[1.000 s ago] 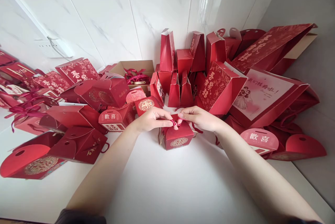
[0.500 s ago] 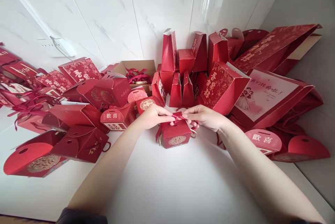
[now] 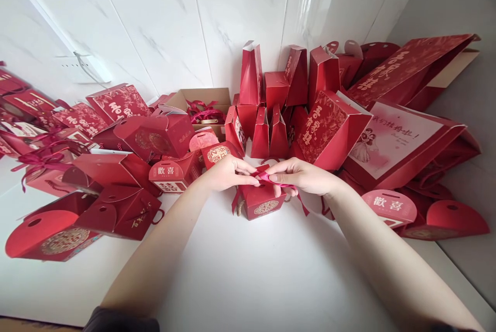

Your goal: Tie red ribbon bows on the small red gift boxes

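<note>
- Head view, the work: the small red box (image 3: 265,202) stands upright on the white table (image 3: 240,270), right in front of the person, its gold medallion (image 3: 266,207) facing the near side; a crimson ribbon (image 3: 287,185) lies across its top, one tail hanging at the box's left, another trailing below the right hand.
- Head view, left hand (image 3: 229,172): thumb and forefinger are drawn nearly together on the ribbon at the box's top; whether they also nip the flap beneath, I cannot tell.
- Head view, right hand (image 3: 306,176): thumb and forefinger pinch the ribbon close beside the left fingertips; the other fingers curl loosely below, over the box's right side.
- Head view, doing it well: I would pinch close to the crossing and draw both sides evenly, so the ribbon lies flat; gentle tension should spare the card, which looks easily creased; the cord handle (image 3: 239,209) at the left is best left clear of the tail.
- Head view, around it: the patterned box (image 3: 220,153) sits just behind the left hand; bumping it seems a small risk, so low, compact finger movements would suit.
</note>
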`<state>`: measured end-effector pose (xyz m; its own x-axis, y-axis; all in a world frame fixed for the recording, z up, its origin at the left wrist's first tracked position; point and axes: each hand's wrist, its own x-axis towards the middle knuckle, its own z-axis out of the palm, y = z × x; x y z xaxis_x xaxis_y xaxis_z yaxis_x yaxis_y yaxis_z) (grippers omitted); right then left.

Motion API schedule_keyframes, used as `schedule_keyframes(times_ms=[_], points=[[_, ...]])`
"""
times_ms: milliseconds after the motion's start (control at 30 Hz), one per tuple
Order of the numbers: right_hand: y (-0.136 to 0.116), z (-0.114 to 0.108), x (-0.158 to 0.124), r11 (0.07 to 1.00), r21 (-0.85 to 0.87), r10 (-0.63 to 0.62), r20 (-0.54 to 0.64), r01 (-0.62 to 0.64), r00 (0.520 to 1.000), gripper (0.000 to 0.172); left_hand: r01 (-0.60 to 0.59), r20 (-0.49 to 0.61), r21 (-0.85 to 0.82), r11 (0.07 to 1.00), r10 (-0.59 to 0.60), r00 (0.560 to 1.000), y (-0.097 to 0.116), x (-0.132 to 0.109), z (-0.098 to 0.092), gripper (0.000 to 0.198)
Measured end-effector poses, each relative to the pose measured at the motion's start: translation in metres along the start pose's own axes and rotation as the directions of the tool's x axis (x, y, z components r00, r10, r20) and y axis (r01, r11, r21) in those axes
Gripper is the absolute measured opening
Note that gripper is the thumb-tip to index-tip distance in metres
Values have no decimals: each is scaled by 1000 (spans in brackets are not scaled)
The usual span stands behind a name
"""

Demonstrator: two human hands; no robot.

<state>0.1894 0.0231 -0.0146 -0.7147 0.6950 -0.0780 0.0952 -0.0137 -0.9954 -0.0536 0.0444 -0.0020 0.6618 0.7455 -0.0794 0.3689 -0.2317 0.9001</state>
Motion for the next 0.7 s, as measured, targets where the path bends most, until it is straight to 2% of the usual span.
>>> schedule_keyframes(times_ms=[133,367,533,700], points=[[0,3,2,978,-181,-117,-73,103,990,39,17,1,1,1000,-17,1000,1,0,2,37],[3,15,9,939,-288,-226,-104,188,969,30,-28,36,-39,999,29,999,3,2,3,28],[11,20,15,863,-415,-370,-130,288,920,27,-65,48,14,998,64,997,4,2,3,23],[11,22,15,775,-554,-428,-105,305,898,24,-67,21,39,997,66,998,5,1,6,22]])
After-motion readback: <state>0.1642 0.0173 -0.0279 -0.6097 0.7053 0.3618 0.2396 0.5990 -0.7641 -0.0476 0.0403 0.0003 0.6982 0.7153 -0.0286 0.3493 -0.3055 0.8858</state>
